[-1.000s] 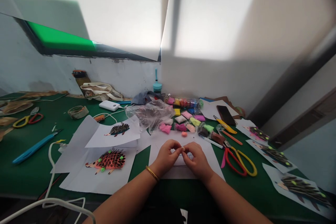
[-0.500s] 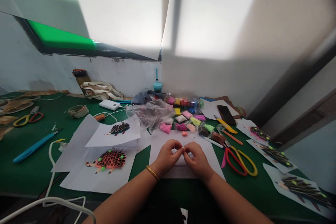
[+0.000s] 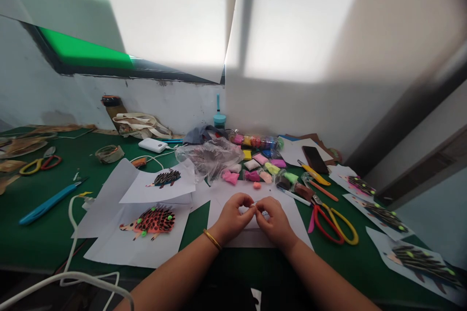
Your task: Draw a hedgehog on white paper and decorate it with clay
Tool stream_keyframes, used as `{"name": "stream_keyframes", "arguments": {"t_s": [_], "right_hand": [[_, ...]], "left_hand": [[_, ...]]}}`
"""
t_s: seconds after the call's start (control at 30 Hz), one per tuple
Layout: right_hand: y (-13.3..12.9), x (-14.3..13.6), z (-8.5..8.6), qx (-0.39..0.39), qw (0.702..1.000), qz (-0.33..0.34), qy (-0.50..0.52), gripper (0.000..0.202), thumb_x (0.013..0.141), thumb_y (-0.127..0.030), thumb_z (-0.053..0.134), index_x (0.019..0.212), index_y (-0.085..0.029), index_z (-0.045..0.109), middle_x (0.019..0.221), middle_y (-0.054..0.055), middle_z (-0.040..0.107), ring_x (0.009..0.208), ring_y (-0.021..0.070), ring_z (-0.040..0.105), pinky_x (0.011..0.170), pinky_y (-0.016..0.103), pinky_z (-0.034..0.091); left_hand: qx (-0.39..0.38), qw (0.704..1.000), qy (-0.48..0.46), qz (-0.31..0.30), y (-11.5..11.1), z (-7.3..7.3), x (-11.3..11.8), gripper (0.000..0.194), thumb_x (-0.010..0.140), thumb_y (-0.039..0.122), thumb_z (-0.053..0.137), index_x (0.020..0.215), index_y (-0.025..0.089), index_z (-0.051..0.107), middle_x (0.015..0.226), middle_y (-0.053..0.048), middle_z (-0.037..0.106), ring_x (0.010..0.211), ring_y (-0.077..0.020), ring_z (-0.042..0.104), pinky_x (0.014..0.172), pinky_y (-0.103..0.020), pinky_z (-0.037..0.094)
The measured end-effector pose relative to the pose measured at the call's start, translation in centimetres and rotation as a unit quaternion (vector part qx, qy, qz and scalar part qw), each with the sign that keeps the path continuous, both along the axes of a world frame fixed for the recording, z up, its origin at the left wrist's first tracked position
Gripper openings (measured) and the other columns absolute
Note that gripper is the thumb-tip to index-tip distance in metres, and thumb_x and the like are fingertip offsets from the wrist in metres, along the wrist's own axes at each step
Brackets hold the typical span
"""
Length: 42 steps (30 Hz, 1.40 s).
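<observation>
Your left hand and right hand pinch a tiny pale piece between fingertips, its direction too small to tell, above white paper; scissors lie just right.

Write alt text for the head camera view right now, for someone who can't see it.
Both hands, left hand and right hand, meet fingertip to fingertip, pinching a tiny white piece above a white sheet on a green table. Clay packets lie just beyond, scissors to the right and a pink hedgehog craft to the left.
</observation>
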State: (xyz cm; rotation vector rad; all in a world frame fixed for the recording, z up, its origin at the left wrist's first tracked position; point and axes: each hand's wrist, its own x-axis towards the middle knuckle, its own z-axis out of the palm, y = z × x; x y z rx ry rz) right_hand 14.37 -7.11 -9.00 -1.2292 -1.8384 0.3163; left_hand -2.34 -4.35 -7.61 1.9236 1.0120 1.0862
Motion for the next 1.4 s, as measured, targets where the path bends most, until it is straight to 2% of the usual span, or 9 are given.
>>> {"name": "stream_keyframes", "arguments": {"t_s": [0.27, 0.43, 0.53, 0.7, 0.9, 1.07, 1.17, 1.3, 1.4], "right_hand": [[-0.11, -0.1, 0.48, -0.006, 1.0, 0.006, -0.015, 0.013, 0.09, -0.027, 0.055, 0.082, -0.021, 0.065, 0.078, 0.002, 0.064, 0.079, 0.0192, 0.056, 0.077, 0.034, 0.037], [-0.01, -0.01, 0.24, 0.0, 1.0, 0.002, -0.018, 0.012, 0.088, -0.024, 0.056, 0.079, -0.021, 0.064, 0.077, 0.002, 0.064, 0.079, 0.0189, 0.056, 0.077, 0.034, 0.037], [-0.03, -0.08, 0.27, 0.007, 0.999, 0.001, -0.031, 0.011, 0.085, -0.022, 0.057, 0.076, -0.021, 0.063, 0.074, 0.001, 0.063, 0.077, 0.0188, 0.056, 0.075, 0.033, 0.037], [-0.14, -0.19, 0.56, 0.005, 0.999, 0.009, -0.032, 0.013, 0.088, -0.024, 0.056, 0.081, -0.022, 0.066, 0.077, 0.002, 0.065, 0.079, 0.0191, 0.057, 0.077, 0.034, 0.038], [0.02, -0.08, 0.22, 0.004, 1.0, -0.001, -0.031, 0.017, 0.089, -0.026, 0.055, 0.076, -0.021, 0.064, 0.074, 0.002, 0.064, 0.076, 0.0185, 0.056, 0.075, 0.033, 0.039], [-0.08, -0.13, 0.35, 0.003, 0.999, 0.0, -0.033, 0.016, 0.088, -0.025, 0.055, 0.075, -0.021, 0.063, 0.072, 0.002, 0.063, 0.075, 0.0186, 0.056, 0.074, 0.033, 0.038], [-0.14, -0.11, 0.45, -0.005, 1.0, -0.004, -0.021, 0.016, 0.089, -0.026, 0.055, 0.075, -0.021, 0.063, 0.074, 0.002, 0.063, 0.075, 0.0185, 0.056, 0.075, 0.033, 0.038], [-0.03, -0.01, 0.24, -0.007, 1.0, 0.003, -0.018, 0.015, 0.088, -0.025, 0.055, 0.076, -0.021, 0.063, 0.074, 0.002, 0.063, 0.076, 0.0187, 0.056, 0.075, 0.034, 0.038], [0.06, 0.02, 0.04, -0.003, 1.0, 0.005, -0.02, 0.013, 0.087, -0.023, 0.055, 0.076, -0.02, 0.063, 0.075, 0.002, 0.063, 0.077, 0.0188, 0.056, 0.075, 0.034, 0.038]], "left_hand": [[0.0, 0.999, -0.03, -0.02, 0.64, -0.61, -0.12, 0.016, 0.087, 0.033, 0.061, 0.08, 0.019, 0.062, 0.08, -0.001, 0.061, 0.078, -0.0163, 0.057, 0.074, -0.028, 0.046], [0.015, 1.0, -0.02, -0.016, 0.44, -0.55, -0.09, 0.013, 0.085, 0.031, 0.064, 0.091, 0.019, 0.064, 0.088, -0.003, 0.064, 0.084, -0.0174, 0.059, 0.079, -0.03, 0.047], [0.028, 0.999, -0.003, -0.016, 0.43, -0.48, -0.13, 0.009, 0.084, 0.028, 0.064, 0.083, 0.019, 0.064, 0.085, -0.002, 0.064, 0.084, -0.0176, 0.059, 0.078, -0.029, 0.046], [0.02, 1.0, -0.018, -0.012, 0.7, -0.48, -0.21, 0.016, 0.085, 0.033, 0.063, 0.077, 0.019, 0.064, 0.08, -0.002, 0.064, 0.079, -0.0171, 0.059, 0.076, -0.029, 0.047], [0.01, 1.0, -0.023, -0.01, 0.72, -0.81, -0.26, 0.017, 0.085, 0.034, 0.064, 0.095, 0.02, 0.067, 0.09, -0.003, 0.066, 0.086, -0.0183, 0.06, 0.08, -0.031, 0.048], [0.022, 1.0, 0.013, -0.004, 0.66, -0.65, -0.25, 0.011, 0.085, 0.027, 0.062, 0.078, 0.019, 0.066, 0.081, -0.002, 0.064, 0.081, -0.0174, 0.059, 0.076, -0.029, 0.046], [0.018, 1.0, 0.003, 0.001, 0.65, -0.59, -0.25, 0.011, 0.085, 0.026, 0.061, 0.078, 0.019, 0.065, 0.081, -0.002, 0.063, 0.08, -0.0169, 0.059, 0.076, -0.029, 0.046], [0.011, 1.0, -0.015, -0.003, 0.63, -0.83, -0.21, 0.012, 0.085, 0.029, 0.063, 0.09, 0.019, 0.066, 0.088, -0.003, 0.065, 0.083, -0.0172, 0.06, 0.079, -0.029, 0.047], [0.018, 1.0, -0.004, -0.013, 0.62, -0.93, -0.16, 0.012, 0.084, 0.031, 0.064, 0.087, 0.02, 0.067, 0.085, -0.002, 0.065, 0.082, -0.0176, 0.06, 0.078, -0.03, 0.047]]}}
